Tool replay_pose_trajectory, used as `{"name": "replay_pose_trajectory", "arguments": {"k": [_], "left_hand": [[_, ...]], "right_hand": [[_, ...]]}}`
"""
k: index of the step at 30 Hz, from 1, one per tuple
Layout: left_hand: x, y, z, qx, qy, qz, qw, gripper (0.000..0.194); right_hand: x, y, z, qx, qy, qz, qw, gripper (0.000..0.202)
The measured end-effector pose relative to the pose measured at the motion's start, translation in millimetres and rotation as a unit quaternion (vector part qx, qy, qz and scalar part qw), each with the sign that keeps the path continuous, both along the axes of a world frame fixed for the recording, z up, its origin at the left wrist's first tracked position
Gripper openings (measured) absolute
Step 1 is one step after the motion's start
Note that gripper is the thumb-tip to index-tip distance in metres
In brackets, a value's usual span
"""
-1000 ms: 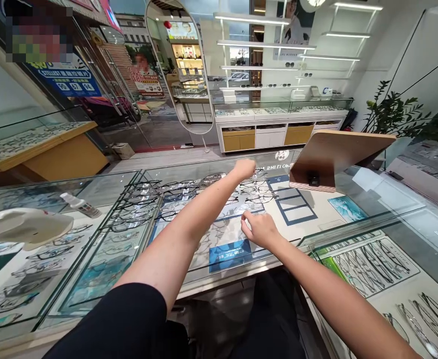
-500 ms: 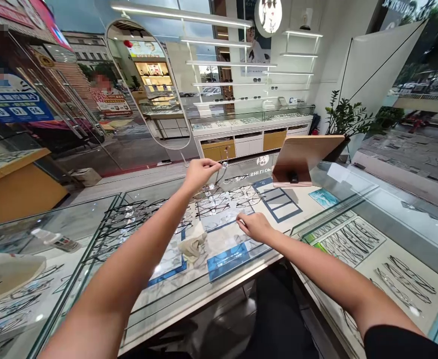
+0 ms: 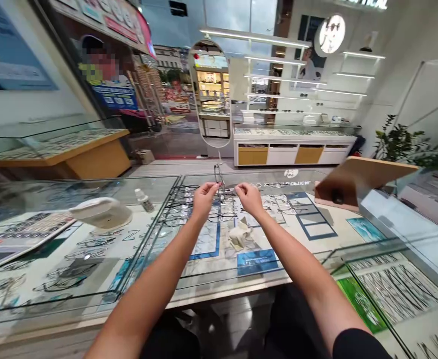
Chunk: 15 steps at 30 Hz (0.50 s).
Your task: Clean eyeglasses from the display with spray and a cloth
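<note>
My left hand (image 3: 204,200) pinches a pair of eyeglasses (image 3: 218,173), held up above the glass counter with the lenses tilted on edge. On the other side, the closed fingertips of my right hand (image 3: 250,197) meet at the same pair, seemingly on a temple; the exact grip is small and blurred. Below both hands, rows of eyeglasses (image 3: 179,204) rest on the counter. A crumpled pale cloth (image 3: 241,236) lies nearer to me, just behind a blue box (image 3: 257,262).
A small white bottle (image 3: 144,200) and a white cap-like object (image 3: 103,213) stand on the left counter. At the right is a tilted wooden-framed mirror or stand (image 3: 361,179). Display cases with more eyeglasses (image 3: 402,286) flank me. An oval mirror (image 3: 211,94) stands beyond.
My view has turned to the left. The right hand has risen from low over the counter to the eyeglasses, beside the left hand, which keeps holding them.
</note>
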<state>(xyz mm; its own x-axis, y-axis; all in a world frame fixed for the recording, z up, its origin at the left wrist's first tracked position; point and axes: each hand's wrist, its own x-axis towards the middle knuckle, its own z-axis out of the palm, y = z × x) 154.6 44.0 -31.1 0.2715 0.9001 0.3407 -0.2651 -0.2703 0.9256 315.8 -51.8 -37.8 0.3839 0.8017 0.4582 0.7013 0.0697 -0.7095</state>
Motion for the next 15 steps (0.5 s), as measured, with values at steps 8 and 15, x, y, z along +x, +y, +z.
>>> {"name": "replay_pose_trajectory", "arguments": {"k": [8,15], "left_hand": [[-3.6,-3.0,-23.7,-0.015,0.011,-0.062,0.998,0.049],[-3.3,-12.4,-22.1,-0.003,0.026,-0.083,0.996,0.043]], "right_hand": [[-12.6,16.6,-35.2,0.016,0.126,0.095,0.987,0.048],[-13.3,8.9,-25.0,0.018,0.263,0.166,0.950,0.051]]}}
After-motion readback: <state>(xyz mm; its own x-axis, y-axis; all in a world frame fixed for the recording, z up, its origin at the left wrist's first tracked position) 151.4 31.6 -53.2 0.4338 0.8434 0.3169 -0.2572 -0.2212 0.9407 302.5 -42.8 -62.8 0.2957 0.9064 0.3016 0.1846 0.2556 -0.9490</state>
